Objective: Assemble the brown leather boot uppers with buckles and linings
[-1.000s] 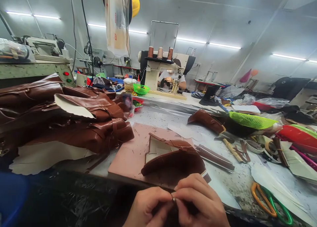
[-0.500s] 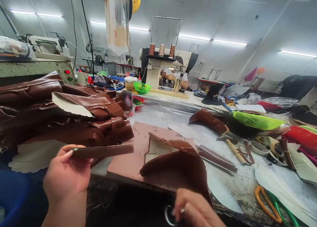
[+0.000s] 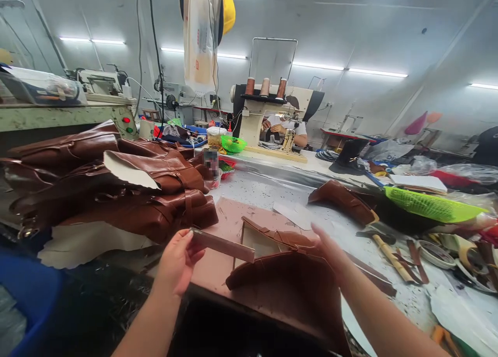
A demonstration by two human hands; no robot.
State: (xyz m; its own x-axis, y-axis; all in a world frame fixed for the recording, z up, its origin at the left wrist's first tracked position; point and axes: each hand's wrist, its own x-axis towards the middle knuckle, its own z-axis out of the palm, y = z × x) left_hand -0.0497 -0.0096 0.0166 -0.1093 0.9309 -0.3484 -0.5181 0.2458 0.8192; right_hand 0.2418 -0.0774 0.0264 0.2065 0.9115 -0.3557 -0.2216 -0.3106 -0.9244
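In my left hand (image 3: 177, 261), closed with thumb on top, is a narrow brown leather strip (image 3: 227, 247) that points right over the work board. My right hand (image 3: 330, 253) is at the right side of a brown leather boot upper (image 3: 288, 276). One finger of it looks stretched out, but motion smears it and the other fingers are hidden. The boot upper lies spread with its pale lining showing, on a pinkish board (image 3: 223, 211). More brown strips (image 3: 371, 276) lie just right of my right hand.
A heap of brown boot uppers (image 3: 155, 206) fills the left. Another brown boot piece (image 3: 342, 201), a green basket (image 3: 431, 204) and tape rolls (image 3: 436, 253) lie to the right. Behind stands a sewing machine (image 3: 243, 118) with a person working beyond it.
My left hand has moved right with the strip, bringing it over the board. My right hand has risen from the table's front edge to the boot upper; the metal ring near it is out of sight.
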